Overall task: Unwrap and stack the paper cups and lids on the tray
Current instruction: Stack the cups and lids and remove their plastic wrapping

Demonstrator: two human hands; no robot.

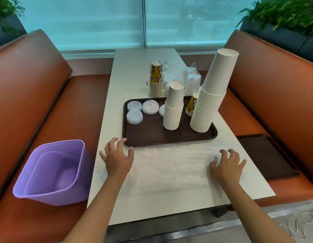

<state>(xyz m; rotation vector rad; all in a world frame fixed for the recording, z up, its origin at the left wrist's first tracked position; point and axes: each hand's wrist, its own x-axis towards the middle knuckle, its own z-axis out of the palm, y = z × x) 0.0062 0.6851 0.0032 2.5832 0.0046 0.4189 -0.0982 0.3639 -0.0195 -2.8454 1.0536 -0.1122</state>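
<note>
While both hands lay spread over the clear crinkled plastic wrapper (pixel 171 165), neither grip had closed on anything. Left hand (pixel 117 157): fingers splayed and slightly arched, at the wrapper's left end, just before the tray corner. Right hand (pixel 226 165): fingers bent, tips on the wrapper's right end, probably to gather it for discarding. Purple plastic bin (pixel 52 172): on the orange seat at left, within reach for waste. Dark brown rectangular tray (pixel 152 137): on the white surface (pixel 133 67), bearing the tall white paper cup stack (pixel 210 99), a shorter white cup stack (pixel 173 107), a few yellow printed cups (pixel 191 106) and white plastic lids (pixel 134 111) laid flat at left. Beyond the tray: wrapped yellow cups (pixel 156 79) and bagged lids (pixel 193 81), evidently awaiting unwrapping.
</note>
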